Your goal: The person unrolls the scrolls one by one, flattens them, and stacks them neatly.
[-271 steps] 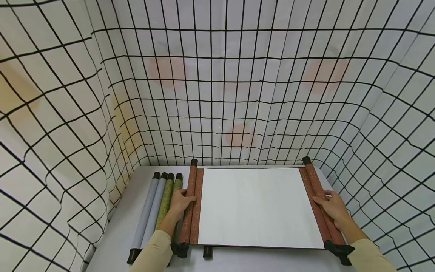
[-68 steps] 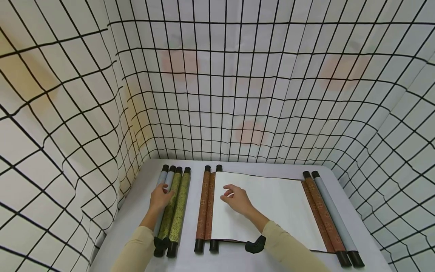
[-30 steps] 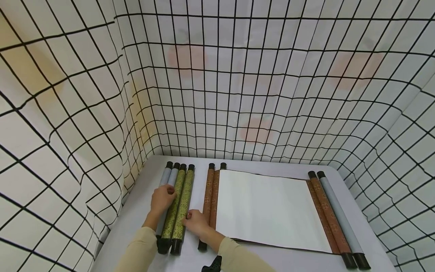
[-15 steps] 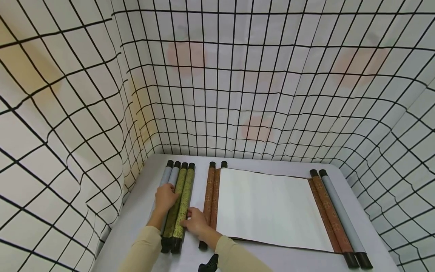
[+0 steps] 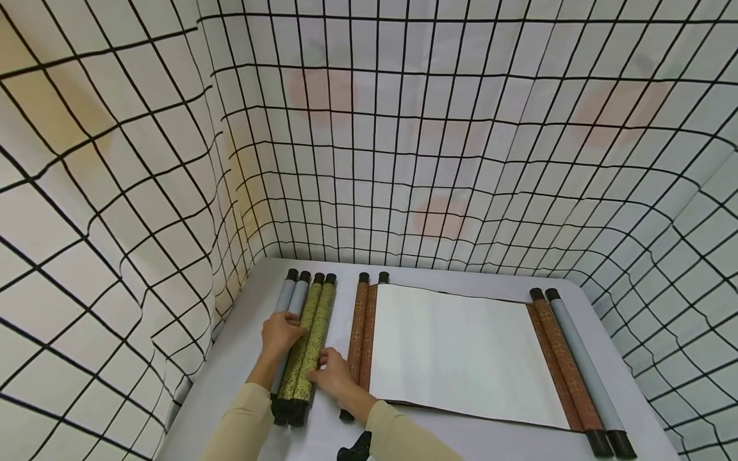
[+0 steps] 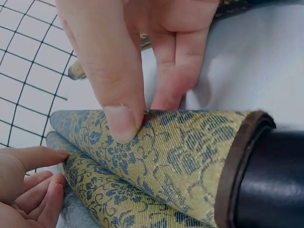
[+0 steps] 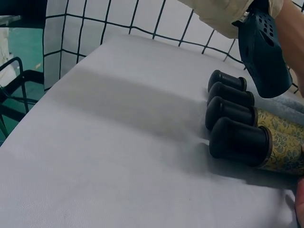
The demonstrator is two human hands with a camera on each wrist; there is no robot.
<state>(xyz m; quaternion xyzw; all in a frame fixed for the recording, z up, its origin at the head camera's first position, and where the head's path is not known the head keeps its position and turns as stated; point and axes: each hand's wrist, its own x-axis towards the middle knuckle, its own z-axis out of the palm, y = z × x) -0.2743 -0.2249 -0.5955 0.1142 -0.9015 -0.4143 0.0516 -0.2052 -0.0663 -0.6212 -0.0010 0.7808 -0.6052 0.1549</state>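
Observation:
Two rolled green-gold patterned scrolls lie side by side, the right one (image 5: 321, 320) against the left one (image 5: 314, 301). Two grey scrolls (image 5: 284, 298) lie along their left. My left hand (image 5: 279, 333) rests over the grey scrolls, fingertips on the left green one. My right hand (image 5: 334, 374) is at the right green scroll's outer side; in the left wrist view its thumb presses the cloth, with other fingers partly hidden behind the roll. In the right wrist view the black end caps (image 7: 240, 142) line up nearly level, and only a sliver of my right hand shows.
Right of centre, a partly unrolled scroll shows a white sheet (image 5: 455, 352) between brown rolls at its left (image 5: 359, 320) and right (image 5: 564, 358). Another grey scroll (image 5: 582, 358) lies beside the right roll. Black wire mesh (image 5: 438, 160) rises behind the white table (image 5: 461, 442).
My right hand has come from over the white sheet to the green scrolls. The right green scroll has shifted left, and the gap at its near end has closed.

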